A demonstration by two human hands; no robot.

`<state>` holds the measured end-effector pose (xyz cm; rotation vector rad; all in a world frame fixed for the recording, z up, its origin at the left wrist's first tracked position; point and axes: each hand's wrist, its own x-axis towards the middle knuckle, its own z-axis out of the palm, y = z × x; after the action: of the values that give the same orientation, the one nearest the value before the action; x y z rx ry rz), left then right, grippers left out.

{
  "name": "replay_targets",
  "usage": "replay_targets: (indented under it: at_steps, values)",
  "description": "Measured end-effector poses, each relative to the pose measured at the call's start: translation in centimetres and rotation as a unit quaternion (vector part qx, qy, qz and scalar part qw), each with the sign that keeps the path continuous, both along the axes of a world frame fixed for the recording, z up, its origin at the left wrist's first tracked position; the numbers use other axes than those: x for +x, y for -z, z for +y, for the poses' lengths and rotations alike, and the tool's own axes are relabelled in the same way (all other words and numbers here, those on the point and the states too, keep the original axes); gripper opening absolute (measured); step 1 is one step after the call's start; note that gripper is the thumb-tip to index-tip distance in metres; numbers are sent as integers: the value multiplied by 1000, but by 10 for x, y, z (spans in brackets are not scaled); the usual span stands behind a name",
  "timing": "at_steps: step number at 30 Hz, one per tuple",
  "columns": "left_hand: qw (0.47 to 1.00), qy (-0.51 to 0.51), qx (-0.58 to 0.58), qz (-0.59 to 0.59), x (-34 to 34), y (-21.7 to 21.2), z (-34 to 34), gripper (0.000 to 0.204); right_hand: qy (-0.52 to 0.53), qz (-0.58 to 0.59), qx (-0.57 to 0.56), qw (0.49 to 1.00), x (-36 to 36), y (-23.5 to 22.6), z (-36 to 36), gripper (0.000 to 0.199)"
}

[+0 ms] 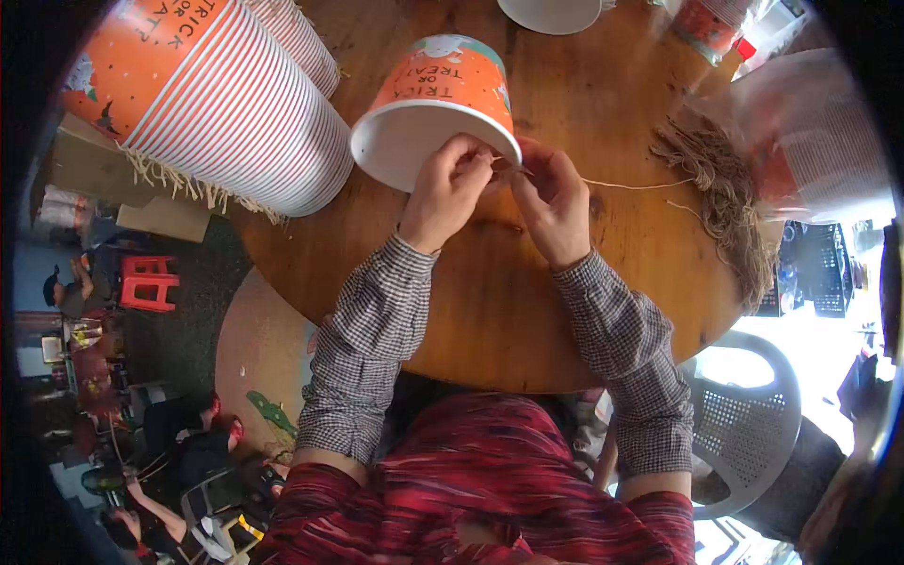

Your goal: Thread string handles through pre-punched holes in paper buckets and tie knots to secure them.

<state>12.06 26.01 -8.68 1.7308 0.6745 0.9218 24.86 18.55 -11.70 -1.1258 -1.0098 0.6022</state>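
An orange paper bucket (438,80) with a white inside lies tilted on the round wooden table, its mouth facing me. At the right side of its rim, my left hand (452,184) pinches a thin tan string (640,186), with fingertips just inside the mouth. My right hand (551,193) is closed on the same string by the outside of the rim. From there the string runs right toward a loose bundle of brown twine (720,188). The fingers hide the exact spot where string meets rim.
A tall nested stack of orange buckets (254,104) lies at the left, with string ends hanging out. More buckets in clear plastic (819,141) stand at the right. A white round container (551,13) sits at the far edge. A grey chair (744,414) and red stool (149,282) flank the table (490,311).
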Motion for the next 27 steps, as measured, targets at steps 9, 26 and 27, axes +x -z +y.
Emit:
replay_targets:
  at_steps: [9,26,27]
  values:
    - [974,195,-95,-72,-4,-8,-4,12,107,-328,77,935,7,-15,-6,24]
    - [905,-49,418,58,7,-25,-31,33,40,29,-20,999,-5,-37,-16,13]
    - [903,-73,419,69,5,-29,-31,30,37,29,-17,999,-5,-40,-17,13]
